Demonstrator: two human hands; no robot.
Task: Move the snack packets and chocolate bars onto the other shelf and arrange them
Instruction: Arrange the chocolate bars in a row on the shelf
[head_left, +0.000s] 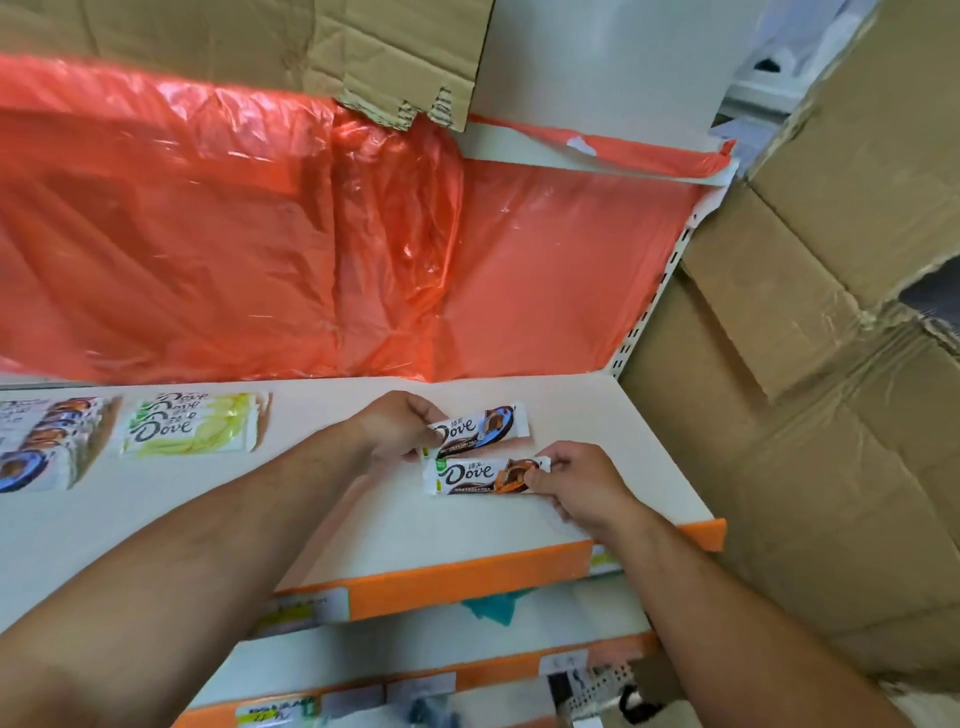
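Two Dove chocolate bars are in hand on the white shelf (597, 415), both to the right of the stack of green-wrapped Dove bars (192, 423). The left hand (397, 428) has its fingers (423, 410) pinched on the left end of the blue-marked Dove bar (483, 423). The right hand (576, 486) has thumb and fingers clamped on the right end of the orange-marked Dove bar (480, 475). The orange-marked one lies just in front of the other, and both run parallel to the green stack. Whether they rest on the shelf or hover just above it cannot be told. A stack of blue-wrapped Dove bars (47, 441) sits to the left of the green stack, and a red plastic sheet (208, 234) hangs behind it.

Several things could go wrong from here. Each bar is held only by one end of its slick wrapper, so a loose pinch could let it swing or drop askew. The two bars lie so close that setting one down may nudge the other out of line. The orange-marked bar sits further forward than the green stack, towards the shelf's orange front strip (467, 582). A careless push from the right wrist could slide it over that edge to the lower shelves. Mixing the two flavours in one pile would also spoil the arrangement.
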